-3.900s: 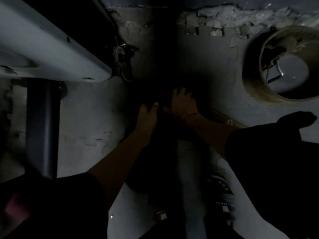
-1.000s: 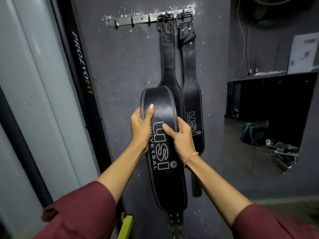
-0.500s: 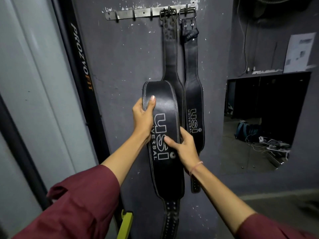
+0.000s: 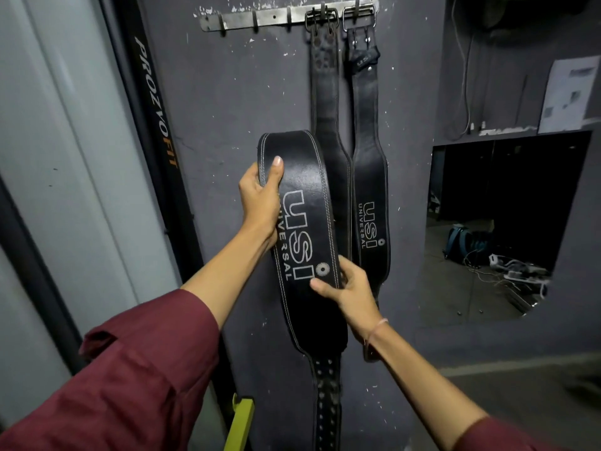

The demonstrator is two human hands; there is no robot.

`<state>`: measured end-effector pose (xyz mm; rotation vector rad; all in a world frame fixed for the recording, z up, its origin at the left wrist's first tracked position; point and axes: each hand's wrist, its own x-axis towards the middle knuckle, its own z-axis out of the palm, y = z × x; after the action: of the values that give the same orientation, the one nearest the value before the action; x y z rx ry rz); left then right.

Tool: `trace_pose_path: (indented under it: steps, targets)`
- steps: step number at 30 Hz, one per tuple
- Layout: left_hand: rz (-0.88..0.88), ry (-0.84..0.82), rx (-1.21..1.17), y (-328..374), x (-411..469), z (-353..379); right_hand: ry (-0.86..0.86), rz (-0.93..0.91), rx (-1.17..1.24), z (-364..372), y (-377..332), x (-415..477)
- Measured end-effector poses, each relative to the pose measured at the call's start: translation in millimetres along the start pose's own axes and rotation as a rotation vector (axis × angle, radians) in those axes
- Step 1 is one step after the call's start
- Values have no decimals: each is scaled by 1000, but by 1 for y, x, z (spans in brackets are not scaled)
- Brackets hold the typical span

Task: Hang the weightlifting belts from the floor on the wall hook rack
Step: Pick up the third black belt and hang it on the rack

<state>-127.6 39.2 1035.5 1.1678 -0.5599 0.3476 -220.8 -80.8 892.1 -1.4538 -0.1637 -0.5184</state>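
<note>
So the belt (image 4: 302, 222) is folded over, held in front of the wall (image 4: 227, 109) below the hook rack (image 4: 273, 18), holed tail (image 4: 327, 402) dangling. The left hand (image 4: 260, 196) grips the fold's edge, thumb on front; the right hand (image 4: 351, 291) pinches the lower edge. Imo find the buckle end (can't see it), lift it to a free hook (image 4: 255, 23) left of the two hung belts (image 4: 369, 164). Those crowd the right; black post (image 4: 156, 105) on the left.

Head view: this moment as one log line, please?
held belt: folded, not hung | left hand: grips its top | right hand: pinches its right edge | hook rack: two hung belts, left hooks free
</note>
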Motion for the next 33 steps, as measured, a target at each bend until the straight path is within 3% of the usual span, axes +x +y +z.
trace_pose_path:
  steps: [4, 5, 11, 17, 21, 27, 30, 33]
  targets:
    - [-2, -12, 44, -2, 0, -5, -66, 300, -148, -11, 67, -58]
    - [-1, -10, 40, -3, 0, -5, -68, 302, -139, -10, 68, -64]
    - [36, -115, 175, -6, -7, 3, 48, -87, 34, 18, -45, 32]
    - [94, -118, 288, -9, -26, -13, 121, -247, 47, 40, -90, 72]
    - [51, -138, 296, -59, -95, -36, 234, -258, 147, 43, -108, 95]
    - [-218, -116, 295, -114, -168, -64, 252, -226, 190, 36, -115, 101]
    - [-158, -53, 243, -87, -146, -49, 235, -263, 188, 34, -113, 95]
    - [-51, -126, 237, -40, -105, -28, 208, -311, 145, 31, -107, 83]
